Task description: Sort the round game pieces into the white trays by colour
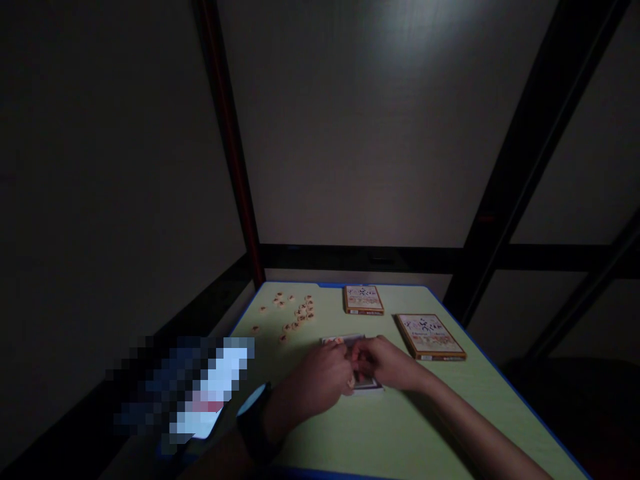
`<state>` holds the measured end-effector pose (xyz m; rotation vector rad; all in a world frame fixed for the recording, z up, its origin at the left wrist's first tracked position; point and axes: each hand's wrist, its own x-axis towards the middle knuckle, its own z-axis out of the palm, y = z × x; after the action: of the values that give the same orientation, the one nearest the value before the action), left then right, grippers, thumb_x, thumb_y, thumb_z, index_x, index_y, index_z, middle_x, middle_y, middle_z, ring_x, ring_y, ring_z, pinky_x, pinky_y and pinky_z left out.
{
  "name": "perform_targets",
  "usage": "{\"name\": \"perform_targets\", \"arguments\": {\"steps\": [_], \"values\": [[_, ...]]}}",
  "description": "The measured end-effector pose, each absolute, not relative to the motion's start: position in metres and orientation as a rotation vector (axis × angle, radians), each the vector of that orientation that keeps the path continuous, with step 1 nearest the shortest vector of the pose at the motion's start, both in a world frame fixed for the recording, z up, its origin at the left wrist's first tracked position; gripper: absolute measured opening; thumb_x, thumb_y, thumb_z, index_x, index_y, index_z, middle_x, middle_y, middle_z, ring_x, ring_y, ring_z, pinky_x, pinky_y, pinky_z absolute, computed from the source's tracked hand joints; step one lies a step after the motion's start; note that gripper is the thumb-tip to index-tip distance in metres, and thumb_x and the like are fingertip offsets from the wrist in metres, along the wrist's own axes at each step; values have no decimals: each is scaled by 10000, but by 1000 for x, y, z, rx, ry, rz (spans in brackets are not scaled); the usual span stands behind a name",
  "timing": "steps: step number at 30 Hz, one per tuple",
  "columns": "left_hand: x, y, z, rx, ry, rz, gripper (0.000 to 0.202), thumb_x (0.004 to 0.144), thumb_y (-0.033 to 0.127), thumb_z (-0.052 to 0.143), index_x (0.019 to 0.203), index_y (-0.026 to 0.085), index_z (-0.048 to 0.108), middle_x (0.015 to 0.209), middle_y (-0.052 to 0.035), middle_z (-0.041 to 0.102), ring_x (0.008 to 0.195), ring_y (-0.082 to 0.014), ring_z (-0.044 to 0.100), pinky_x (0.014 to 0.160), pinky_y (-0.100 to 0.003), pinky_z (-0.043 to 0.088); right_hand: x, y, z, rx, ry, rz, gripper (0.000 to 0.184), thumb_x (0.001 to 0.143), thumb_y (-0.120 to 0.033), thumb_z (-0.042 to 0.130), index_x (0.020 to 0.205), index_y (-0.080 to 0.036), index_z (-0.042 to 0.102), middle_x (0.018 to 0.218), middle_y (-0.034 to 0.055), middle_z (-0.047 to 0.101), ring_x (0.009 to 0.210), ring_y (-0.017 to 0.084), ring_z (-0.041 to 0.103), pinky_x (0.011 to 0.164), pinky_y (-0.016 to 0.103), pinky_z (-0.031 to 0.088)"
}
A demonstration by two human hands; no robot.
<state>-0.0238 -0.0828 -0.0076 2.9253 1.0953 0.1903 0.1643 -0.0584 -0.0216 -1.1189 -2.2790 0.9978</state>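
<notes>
My left hand and my right hand meet over a small flat folded board or sheet lying on the green table. Both hands have their fingers curled onto its edges; the left wears a dark watch on the wrist. Most of the sheet is hidden under the hands. Several small pale wooden game pieces lie scattered on the table to the far left of my hands.
Two orange-rimmed flat boxes lie on the table: one at the far edge, one to the right. A blurred-out bright object sits off the table's left edge. Dark frame posts stand behind the blue-edged table.
</notes>
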Motion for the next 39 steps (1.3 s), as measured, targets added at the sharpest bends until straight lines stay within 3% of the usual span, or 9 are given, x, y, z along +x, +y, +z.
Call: {"name": "perform_targets", "arguments": {"steps": [6,11,21,24,26,31,35,39], "values": [[-44,-74,6,2745,1443,71,267,915,74,398,982,136,649,1027,-109,693,953,-225,660,856,-344,521,160,-60,-28,-1059,-2285,1045,101,768,-105,533,792,-188,586,645,-11,665,582,128,570,546,207,385],[-44,-61,-2,2563,1685,40,280,921,88,371,1016,148,628,1033,-121,698,951,-234,673,820,-342,527,158,-63,-26,-1031,-2305,1006,85,781,-110,533,784,-190,563,630,-20,630,572,123,531,557,215,369],[-69,-46,-9,2501,1914,279,369,879,-13,326,1088,120,600,1148,-141,647,1118,-211,595,1011,-327,449,156,-71,-20,-1014,-2444,824,82,897,-197,461,853,-215,527,733,-17,578,642,132,502,611,239,362],[-106,-28,-2,2503,2033,210,377,849,-27,361,1108,100,604,1167,-159,635,1136,-224,580,1035,-335,425,155,-72,-20,-1023,-2466,774,94,925,-236,442,908,-219,533,782,-1,600,680,148,524,636,256,375],[-131,-14,6,2407,2129,139,343,860,-11,365,1047,94,632,1079,-165,658,1060,-233,619,968,-335,463,155,-71,-20,-1050,-2435,761,102,929,-245,434,927,-222,533,787,5,610,691,158,538,641,265,381],[-162,22,17,2380,2109,124,241,905,135,469,1043,113,665,1086,-160,682,1029,-244,643,891,-319,488,155,-69,-19,-1126,-2262,806,130,953,-310,419,923,-228,516,741,2,629,664,170,567,612,274,389],[-153,45,7,2413,1999,81,221,868,200,580,1060,160,683,1132,-117,688,1068,-218,635,903,-271,477,157,-66,-21,-1142,-2176,779,182,963,-362,413,914,-225,522,734,17,650,668,185,589,584,275,389],[-144,57,-6,2411,2001,10,220,852,152,574,1052,120,660,1116,-163,681,1052,-245,640,899,-306,482,159,-63,-22,-1161,-2167,740,203,964,-372,405,905,-222,529,706,15,635,653,187,587,583,277,381]]}}
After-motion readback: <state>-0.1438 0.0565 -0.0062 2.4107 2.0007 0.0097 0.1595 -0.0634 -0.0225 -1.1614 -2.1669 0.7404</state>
